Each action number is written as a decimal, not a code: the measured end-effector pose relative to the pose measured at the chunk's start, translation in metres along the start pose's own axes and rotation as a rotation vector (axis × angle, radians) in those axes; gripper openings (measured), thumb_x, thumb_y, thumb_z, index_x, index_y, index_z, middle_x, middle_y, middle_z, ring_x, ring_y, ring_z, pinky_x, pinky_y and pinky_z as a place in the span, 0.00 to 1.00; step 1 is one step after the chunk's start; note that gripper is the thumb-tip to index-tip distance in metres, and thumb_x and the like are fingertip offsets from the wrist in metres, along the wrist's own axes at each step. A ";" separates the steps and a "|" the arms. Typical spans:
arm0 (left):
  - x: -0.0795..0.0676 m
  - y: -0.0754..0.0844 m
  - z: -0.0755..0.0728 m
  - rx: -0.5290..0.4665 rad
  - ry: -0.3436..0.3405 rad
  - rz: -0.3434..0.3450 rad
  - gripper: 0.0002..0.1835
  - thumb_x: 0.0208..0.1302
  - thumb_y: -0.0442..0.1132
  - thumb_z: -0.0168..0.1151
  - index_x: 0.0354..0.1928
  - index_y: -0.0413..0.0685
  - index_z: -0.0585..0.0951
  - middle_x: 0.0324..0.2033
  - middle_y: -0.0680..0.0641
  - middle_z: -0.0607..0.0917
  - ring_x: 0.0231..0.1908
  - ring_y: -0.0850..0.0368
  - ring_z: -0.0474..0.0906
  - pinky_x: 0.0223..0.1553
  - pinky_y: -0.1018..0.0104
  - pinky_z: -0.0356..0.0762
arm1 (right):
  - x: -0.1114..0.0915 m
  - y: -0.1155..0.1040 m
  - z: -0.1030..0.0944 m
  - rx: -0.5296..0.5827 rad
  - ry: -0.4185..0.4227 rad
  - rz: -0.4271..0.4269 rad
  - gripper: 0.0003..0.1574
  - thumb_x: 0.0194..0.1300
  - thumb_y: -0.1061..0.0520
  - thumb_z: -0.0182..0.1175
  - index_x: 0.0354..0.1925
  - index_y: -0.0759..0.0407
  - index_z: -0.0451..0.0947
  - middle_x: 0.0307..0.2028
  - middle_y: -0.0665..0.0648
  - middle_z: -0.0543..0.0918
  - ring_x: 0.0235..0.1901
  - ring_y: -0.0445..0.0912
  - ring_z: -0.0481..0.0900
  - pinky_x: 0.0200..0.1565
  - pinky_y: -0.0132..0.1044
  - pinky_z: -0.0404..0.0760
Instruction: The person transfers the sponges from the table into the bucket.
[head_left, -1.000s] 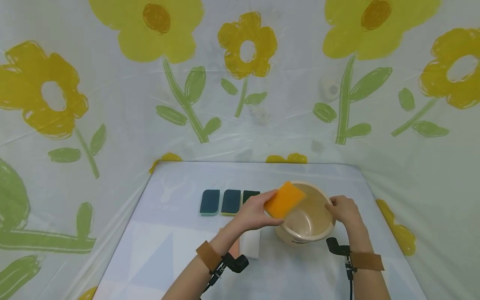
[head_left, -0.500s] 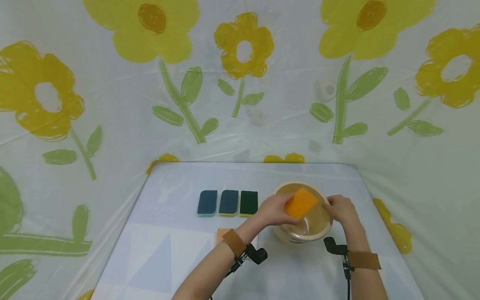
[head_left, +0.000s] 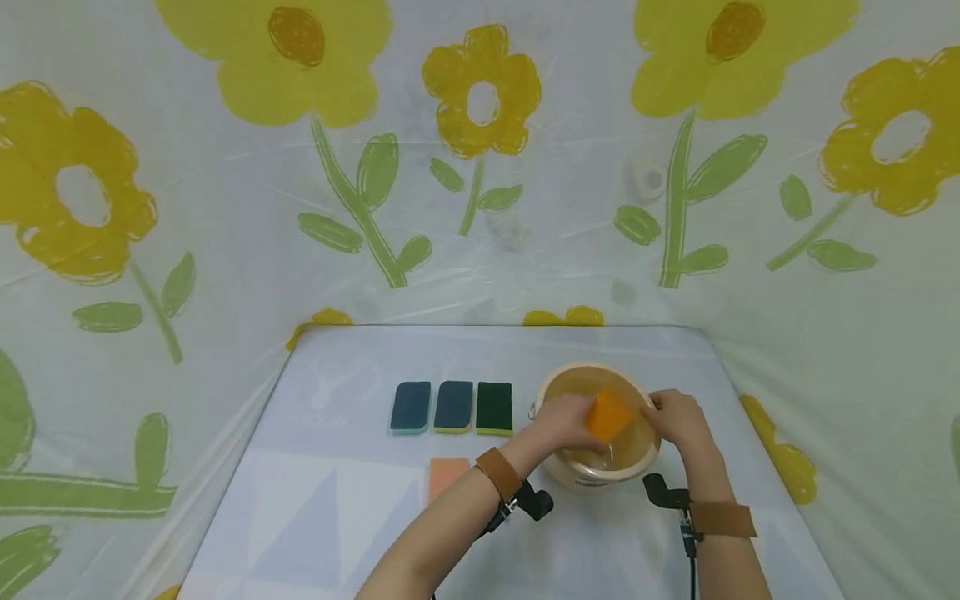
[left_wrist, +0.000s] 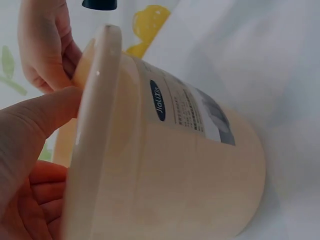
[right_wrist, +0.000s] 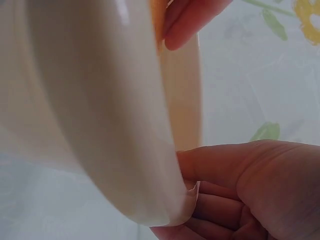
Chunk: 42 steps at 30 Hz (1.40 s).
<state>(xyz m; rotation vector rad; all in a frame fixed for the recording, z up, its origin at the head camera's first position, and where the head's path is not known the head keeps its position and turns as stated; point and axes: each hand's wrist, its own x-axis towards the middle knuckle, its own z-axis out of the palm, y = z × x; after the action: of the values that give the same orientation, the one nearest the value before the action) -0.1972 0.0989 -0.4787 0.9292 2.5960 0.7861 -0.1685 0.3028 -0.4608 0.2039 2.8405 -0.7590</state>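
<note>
Head view: left hand (head_left: 567,422) has fingers curled round an orange sponge (head_left: 610,417), held in the mouth of the cream bucket (left_wrist: 190,170). Right hand (head_left: 681,417) pinches the bucket's right rim, thumb and fingers. Three dark-topped sponges (head_left: 453,406) sit in a row left of the bucket; peach pad (head_left: 448,475) nearer, partly behind the left forearm.
</note>
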 end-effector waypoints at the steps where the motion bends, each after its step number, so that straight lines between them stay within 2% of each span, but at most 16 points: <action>1: 0.000 0.000 0.001 0.002 -0.002 -0.008 0.28 0.49 0.51 0.76 0.52 0.52 0.78 0.33 0.60 0.78 0.34 0.64 0.71 0.36 0.75 0.70 | 0.000 0.000 0.001 0.004 -0.003 -0.001 0.18 0.69 0.58 0.55 0.46 0.74 0.79 0.25 0.58 0.81 0.24 0.48 0.75 0.30 0.41 0.79; 4: -0.003 -0.001 0.001 0.000 -0.011 -0.039 0.33 0.50 0.55 0.75 0.57 0.51 0.76 0.40 0.57 0.81 0.37 0.63 0.73 0.41 0.75 0.72 | 0.000 -0.002 0.002 0.007 -0.008 -0.007 0.18 0.69 0.58 0.54 0.45 0.74 0.79 0.24 0.58 0.80 0.24 0.47 0.75 0.29 0.40 0.78; 6: -0.005 0.000 0.000 0.007 -0.012 -0.055 0.41 0.50 0.59 0.74 0.63 0.48 0.73 0.50 0.54 0.81 0.43 0.62 0.75 0.48 0.73 0.74 | -0.001 -0.003 0.002 0.005 -0.008 -0.013 0.18 0.69 0.58 0.54 0.44 0.74 0.79 0.24 0.57 0.80 0.23 0.47 0.75 0.29 0.40 0.78; 9: -0.008 0.002 -0.004 0.013 0.000 -0.070 0.51 0.49 0.65 0.71 0.71 0.46 0.65 0.63 0.50 0.74 0.53 0.59 0.74 0.57 0.68 0.72 | -0.001 -0.003 0.001 -0.011 0.001 -0.025 0.17 0.69 0.58 0.55 0.44 0.74 0.80 0.23 0.56 0.80 0.23 0.47 0.75 0.27 0.39 0.76; 11: -0.009 0.004 -0.006 0.024 0.012 -0.066 0.55 0.48 0.67 0.70 0.73 0.47 0.62 0.68 0.49 0.69 0.58 0.58 0.72 0.60 0.67 0.70 | -0.001 -0.003 0.001 -0.019 0.004 -0.030 0.18 0.69 0.58 0.54 0.43 0.74 0.80 0.23 0.56 0.79 0.23 0.47 0.74 0.27 0.38 0.75; 19: -0.012 0.007 -0.014 0.058 0.030 -0.053 0.56 0.49 0.67 0.70 0.75 0.48 0.59 0.71 0.49 0.64 0.65 0.58 0.67 0.63 0.64 0.67 | 0.001 -0.001 0.003 -0.030 0.003 -0.028 0.18 0.68 0.57 0.53 0.42 0.73 0.80 0.23 0.56 0.79 0.23 0.47 0.75 0.26 0.38 0.74; 24: -0.020 0.008 -0.022 0.017 0.071 -0.041 0.56 0.47 0.68 0.70 0.74 0.50 0.60 0.69 0.51 0.67 0.61 0.57 0.70 0.56 0.57 0.74 | 0.002 0.000 0.003 -0.038 0.009 -0.040 0.18 0.67 0.57 0.54 0.41 0.73 0.80 0.22 0.56 0.79 0.23 0.47 0.75 0.25 0.38 0.73; 28: -0.031 0.004 -0.033 -0.062 0.108 -0.044 0.56 0.47 0.68 0.70 0.75 0.52 0.58 0.71 0.51 0.64 0.65 0.53 0.67 0.58 0.50 0.73 | 0.002 0.000 0.002 -0.034 0.004 -0.040 0.18 0.67 0.57 0.54 0.43 0.74 0.80 0.23 0.57 0.80 0.23 0.47 0.76 0.26 0.39 0.75; 32: -0.049 -0.009 -0.047 -0.152 0.154 -0.092 0.59 0.49 0.69 0.68 0.77 0.52 0.52 0.75 0.51 0.55 0.71 0.51 0.56 0.65 0.48 0.64 | 0.002 -0.001 0.002 -0.022 -0.004 -0.029 0.19 0.68 0.58 0.54 0.45 0.74 0.79 0.24 0.57 0.81 0.24 0.48 0.76 0.28 0.40 0.77; 35: -0.067 -0.026 -0.057 -0.180 0.204 -0.142 0.60 0.50 0.71 0.66 0.77 0.51 0.49 0.75 0.51 0.52 0.72 0.50 0.53 0.67 0.48 0.59 | 0.001 -0.002 0.002 -0.016 -0.011 -0.018 0.19 0.69 0.58 0.54 0.46 0.75 0.79 0.25 0.58 0.80 0.25 0.48 0.76 0.29 0.41 0.78; 38: -0.085 -0.045 -0.063 -0.190 0.250 -0.187 0.60 0.50 0.71 0.66 0.77 0.51 0.49 0.75 0.51 0.52 0.73 0.49 0.52 0.67 0.47 0.58 | 0.000 -0.002 0.002 -0.016 -0.017 -0.009 0.19 0.69 0.58 0.53 0.47 0.75 0.78 0.25 0.58 0.80 0.25 0.48 0.76 0.30 0.41 0.78; 42: -0.105 -0.071 -0.063 -0.182 0.299 -0.236 0.60 0.51 0.69 0.66 0.77 0.49 0.49 0.75 0.49 0.52 0.73 0.49 0.51 0.66 0.46 0.60 | -0.002 -0.003 0.000 -0.020 -0.019 -0.001 0.19 0.70 0.59 0.53 0.48 0.75 0.78 0.25 0.58 0.80 0.25 0.48 0.76 0.30 0.41 0.79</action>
<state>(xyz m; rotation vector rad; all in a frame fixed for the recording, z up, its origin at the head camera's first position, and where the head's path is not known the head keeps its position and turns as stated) -0.1802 -0.0403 -0.4611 0.4717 2.7531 1.1444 -0.1676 0.2998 -0.4591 0.1914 2.8294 -0.7282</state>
